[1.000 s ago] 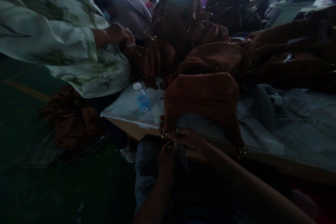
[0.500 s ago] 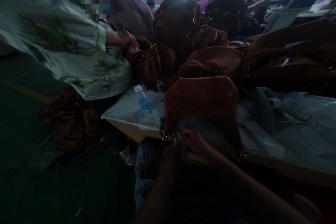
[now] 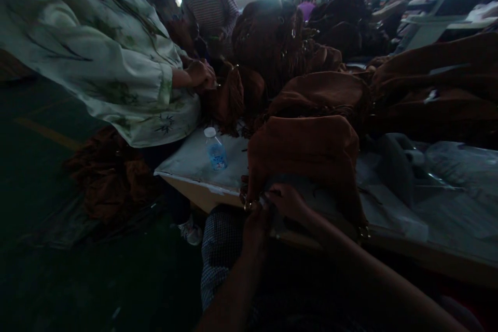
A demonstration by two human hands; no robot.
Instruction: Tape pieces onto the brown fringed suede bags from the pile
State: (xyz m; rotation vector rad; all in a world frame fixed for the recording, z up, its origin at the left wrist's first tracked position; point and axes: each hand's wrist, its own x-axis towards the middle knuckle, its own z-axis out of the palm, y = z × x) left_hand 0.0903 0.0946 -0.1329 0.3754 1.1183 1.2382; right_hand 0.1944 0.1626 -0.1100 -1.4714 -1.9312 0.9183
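A brown suede-like bag (image 3: 303,140) lies at the table's near edge, with gold-coloured metal fittings at its two lower corners. My left hand (image 3: 256,224) is closed on its left corner, right by the metal fitting (image 3: 249,206). Close beside it, my right hand (image 3: 288,202) is closed in a pinch at the same corner. Dim light and the fingers hide what it grips. To the left of the bag stands a clear bottle (image 3: 216,154) with a white cap and blue label.
Piled brown bags (image 3: 268,31) cover the table's far side. A grey tape dispenser (image 3: 395,166) and clear plastic bags (image 3: 462,171) lie to the right. At left, a person in a leaf-patterned shirt (image 3: 128,83) handles another bag. Brown material (image 3: 112,181) is heaped on the floor.
The view has shifted slightly, so things sit a little further right. Both my hands stay at the bag's left corner. The person at left has straightened somewhat, revealing another person behind.
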